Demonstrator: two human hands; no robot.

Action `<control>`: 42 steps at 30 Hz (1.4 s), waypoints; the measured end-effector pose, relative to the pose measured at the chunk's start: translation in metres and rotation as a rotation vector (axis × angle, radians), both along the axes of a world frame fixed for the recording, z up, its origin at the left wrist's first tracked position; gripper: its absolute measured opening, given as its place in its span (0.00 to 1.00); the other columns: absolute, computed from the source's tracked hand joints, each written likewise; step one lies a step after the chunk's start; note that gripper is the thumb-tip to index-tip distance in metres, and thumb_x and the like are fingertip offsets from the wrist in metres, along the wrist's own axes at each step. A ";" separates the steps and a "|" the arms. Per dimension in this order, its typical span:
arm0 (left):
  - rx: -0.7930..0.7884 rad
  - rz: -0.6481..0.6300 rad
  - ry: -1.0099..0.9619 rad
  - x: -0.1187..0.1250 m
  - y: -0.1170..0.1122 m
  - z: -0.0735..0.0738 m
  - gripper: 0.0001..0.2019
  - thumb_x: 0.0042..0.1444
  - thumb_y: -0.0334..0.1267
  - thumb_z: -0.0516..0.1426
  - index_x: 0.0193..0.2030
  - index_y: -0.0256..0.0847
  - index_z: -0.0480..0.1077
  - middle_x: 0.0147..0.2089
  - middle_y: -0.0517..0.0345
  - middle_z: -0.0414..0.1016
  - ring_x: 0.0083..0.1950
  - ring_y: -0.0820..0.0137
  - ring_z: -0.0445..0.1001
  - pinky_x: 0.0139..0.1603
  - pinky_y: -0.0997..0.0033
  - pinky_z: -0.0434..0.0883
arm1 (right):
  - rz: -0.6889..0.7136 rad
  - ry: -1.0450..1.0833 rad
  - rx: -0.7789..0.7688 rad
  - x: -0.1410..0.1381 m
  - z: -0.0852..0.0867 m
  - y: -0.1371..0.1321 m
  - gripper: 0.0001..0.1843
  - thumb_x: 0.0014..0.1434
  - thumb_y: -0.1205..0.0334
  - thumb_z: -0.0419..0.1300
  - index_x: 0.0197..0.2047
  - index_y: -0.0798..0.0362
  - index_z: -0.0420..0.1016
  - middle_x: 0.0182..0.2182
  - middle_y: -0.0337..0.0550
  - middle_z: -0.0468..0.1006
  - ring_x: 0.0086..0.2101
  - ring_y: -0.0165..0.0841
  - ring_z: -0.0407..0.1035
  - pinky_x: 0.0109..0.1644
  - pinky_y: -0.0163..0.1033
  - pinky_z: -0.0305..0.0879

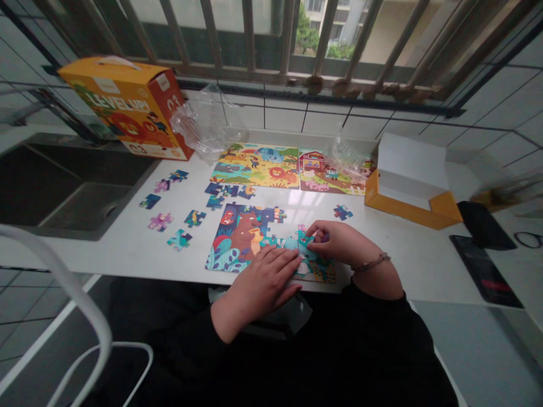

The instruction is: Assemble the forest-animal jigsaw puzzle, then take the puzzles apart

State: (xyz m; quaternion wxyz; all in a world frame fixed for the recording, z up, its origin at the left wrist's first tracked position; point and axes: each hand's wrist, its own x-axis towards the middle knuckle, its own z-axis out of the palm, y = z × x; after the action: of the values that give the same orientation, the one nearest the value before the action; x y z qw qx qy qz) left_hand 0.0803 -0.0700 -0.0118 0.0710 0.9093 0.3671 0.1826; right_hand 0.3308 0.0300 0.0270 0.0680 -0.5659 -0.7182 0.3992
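Observation:
A partly joined jigsaw puzzle (237,237) with a brown bear and blue leaves lies near the counter's front edge. My left hand (267,274) rests flat on its lower middle, fingers stretched out and covering part of the picture. At the puzzle's right side, my right hand (339,243) has its thumb and forefinger closed on a teal puzzle piece (302,237); the other fingers are curled, with a bit of purple showing between them. Gaps show in the upper right of the picture. A loose puzzle piece (343,212) lies beyond my right hand.
Several loose pieces (160,221) lie to the left, near the sink (97,229). Behind are a safari puzzle (258,167), a farm puzzle (318,175), clear plastic wrapping (207,124) and an orange box (123,107). An open box (411,198) and a phone (483,271) are right.

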 end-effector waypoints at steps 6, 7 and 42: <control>-0.011 -0.003 0.009 0.001 0.001 -0.001 0.25 0.76 0.49 0.56 0.73 0.40 0.68 0.74 0.44 0.74 0.71 0.51 0.73 0.76 0.41 0.67 | 0.019 -0.241 0.183 -0.009 0.005 -0.003 0.13 0.56 0.62 0.74 0.46 0.50 0.84 0.36 0.39 0.84 0.34 0.33 0.74 0.37 0.37 0.62; -0.010 -0.004 0.009 0.001 0.001 -0.001 0.25 0.76 0.49 0.56 0.73 0.40 0.68 0.74 0.44 0.74 0.71 0.50 0.73 0.76 0.41 0.67 | 0.024 -0.260 0.192 -0.009 0.005 -0.004 0.13 0.56 0.61 0.74 0.46 0.50 0.84 0.36 0.40 0.84 0.34 0.34 0.74 0.37 0.37 0.62; -0.016 -0.001 -0.024 0.000 0.000 0.002 0.25 0.74 0.47 0.59 0.73 0.39 0.69 0.75 0.41 0.73 0.72 0.49 0.73 0.76 0.39 0.68 | 0.044 -0.526 0.257 -0.026 0.029 -0.019 0.10 0.66 0.60 0.65 0.47 0.47 0.88 0.40 0.47 0.89 0.40 0.41 0.79 0.38 0.41 0.61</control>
State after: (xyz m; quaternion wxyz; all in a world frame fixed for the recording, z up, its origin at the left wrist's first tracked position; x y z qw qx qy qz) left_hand 0.0806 -0.0700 -0.0096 0.0827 0.9067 0.3671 0.1905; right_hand 0.3051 0.0114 0.0561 -0.0578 -0.6211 -0.7679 0.1459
